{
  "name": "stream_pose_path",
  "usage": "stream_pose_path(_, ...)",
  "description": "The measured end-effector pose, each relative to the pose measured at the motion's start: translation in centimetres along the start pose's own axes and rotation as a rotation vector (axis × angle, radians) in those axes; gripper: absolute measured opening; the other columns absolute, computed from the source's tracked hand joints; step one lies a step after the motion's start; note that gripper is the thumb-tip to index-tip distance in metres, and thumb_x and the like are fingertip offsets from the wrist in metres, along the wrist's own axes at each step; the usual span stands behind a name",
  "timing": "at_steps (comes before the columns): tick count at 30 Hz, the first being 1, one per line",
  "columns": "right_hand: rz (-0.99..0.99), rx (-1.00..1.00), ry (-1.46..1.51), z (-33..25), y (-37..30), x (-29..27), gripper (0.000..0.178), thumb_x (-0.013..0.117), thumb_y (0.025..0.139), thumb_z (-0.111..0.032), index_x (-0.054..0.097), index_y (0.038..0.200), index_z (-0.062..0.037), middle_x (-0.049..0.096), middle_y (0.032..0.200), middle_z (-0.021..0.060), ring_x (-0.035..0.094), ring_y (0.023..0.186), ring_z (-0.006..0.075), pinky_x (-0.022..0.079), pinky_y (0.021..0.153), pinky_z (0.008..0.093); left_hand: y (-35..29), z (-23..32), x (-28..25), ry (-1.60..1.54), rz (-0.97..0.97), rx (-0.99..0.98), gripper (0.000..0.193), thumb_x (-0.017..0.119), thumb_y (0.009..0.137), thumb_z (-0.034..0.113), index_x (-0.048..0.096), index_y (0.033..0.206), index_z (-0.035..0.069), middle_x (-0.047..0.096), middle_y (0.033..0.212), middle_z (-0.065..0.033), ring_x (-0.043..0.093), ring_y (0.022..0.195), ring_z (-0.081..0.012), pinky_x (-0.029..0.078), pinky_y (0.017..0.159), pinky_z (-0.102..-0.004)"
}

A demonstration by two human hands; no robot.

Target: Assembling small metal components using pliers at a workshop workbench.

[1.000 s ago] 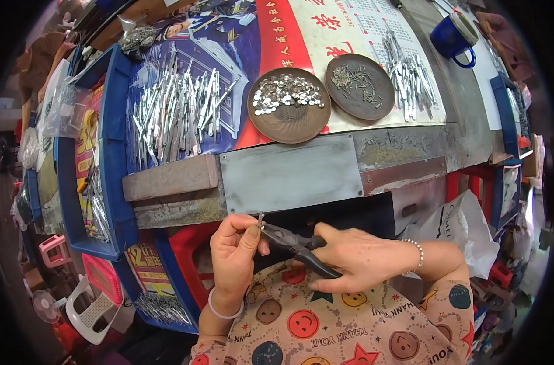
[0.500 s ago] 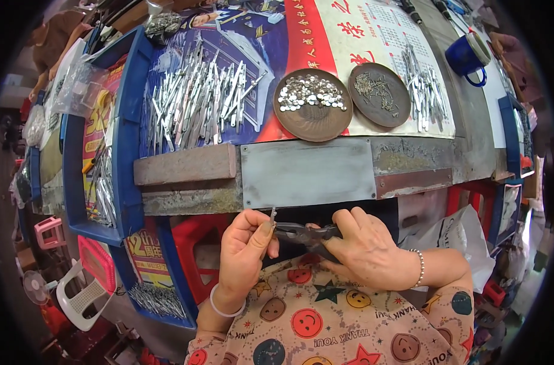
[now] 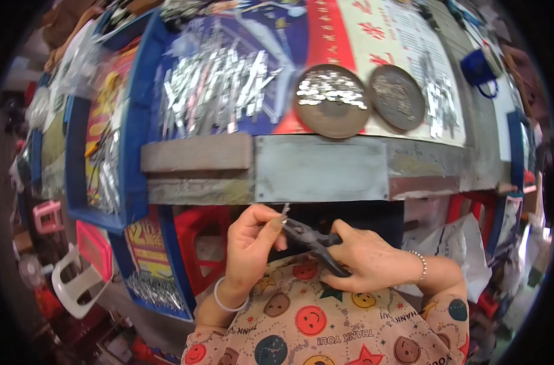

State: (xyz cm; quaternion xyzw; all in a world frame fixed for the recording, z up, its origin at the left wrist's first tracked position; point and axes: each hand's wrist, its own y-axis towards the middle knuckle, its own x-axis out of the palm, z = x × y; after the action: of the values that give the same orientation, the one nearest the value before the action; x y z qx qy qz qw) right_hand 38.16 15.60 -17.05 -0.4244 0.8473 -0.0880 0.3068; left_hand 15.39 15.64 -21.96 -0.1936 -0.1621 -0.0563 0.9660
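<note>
In front of my body, my left hand [image 3: 250,238] pinches a small, slim metal piece [image 3: 286,210] upright between thumb and fingers. My right hand [image 3: 374,258] is wrapped round a pair of dark pliers [image 3: 316,243], its handles spread apart. The jaws reach to the lower part of the metal piece beside my left fingertips; whether they grip it cannot be made out. Just beyond both hands lies a grey metal plate [image 3: 322,170] fixed at the bench's near edge.
On the bench lie a pile of thin metal strips [image 3: 219,88], a brown dish [image 3: 331,125] with shiny discs, another dish [image 3: 404,118] with small pins, and more strips [image 3: 440,103] at right. A blue tray [image 3: 134,131] stands left, a blue mug [image 3: 477,68] far right.
The pliers' handles have spread apart and the tool now slants more steeply down to the right. My left hand has shifted slightly right with the metal piece. The whole view has turned a little.
</note>
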Motion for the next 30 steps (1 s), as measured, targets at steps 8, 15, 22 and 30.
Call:
stream_pose_path(8,-0.089,0.019,0.045,-0.7,0.9,1.4,0.044,0.074,0.073,-0.02,0.068,0.114,-0.0086,0.05,0.1,0.0212,0.056,0.087,0.0397,0.05,0.075,0.0414,-4.5,-1.9,-5.7,0.071,0.278,0.087,0.007,0.058,0.097,0.009,0.057,0.096,0.003,0.057,0.078,0.0005,0.056,0.069,-0.0056,0.047,0.062,-0.0209)
stream_pose_path(15,-0.069,-0.081,-0.09,-1.3,3.1,3.2,0.023,0.069,0.07,-0.011,0.064,0.089,0.0008,0.05,0.109,0.0257,0.055,0.092,0.0413,0.049,0.076,0.0438,-19.6,-4.8,-24.9,0.752,1.18,0.27,0.009,0.06,0.094,0.009,0.063,0.095,0.0,0.061,0.082,0.0006,0.055,0.077,-0.0078,0.046,0.071,-0.0237)
stream_pose_path(22,-0.091,-0.101,-0.105,-2.2,4.8,3.8,0.021,0.069,0.071,-0.011,0.058,0.074,0.0066,0.049,0.11,0.0273,0.054,0.095,0.0415,0.048,0.079,0.0432,-25.6,-8.8,-28.2,1.008,1.195,0.121,0.008,0.065,0.088,0.007,0.066,0.09,0.0,0.064,0.083,-0.009,0.06,0.079,-0.017,0.047,0.073,-0.0283)
stream_pose_path(30,-0.017,-0.109,-0.062,-1.1,3.4,3.1,0.019,0.068,0.072,-0.011,0.064,0.084,0.0041,0.052,0.109,0.0266,0.055,0.095,0.0409,0.049,0.082,0.0429,-23.1,-7.2,-27.1,1.071,1.325,0.206,0.015,0.06,0.093,0.011,0.065,0.102,0.001,0.066,0.095,-0.0096,0.061,0.087,-0.0193,0.048,0.079,-0.0301)
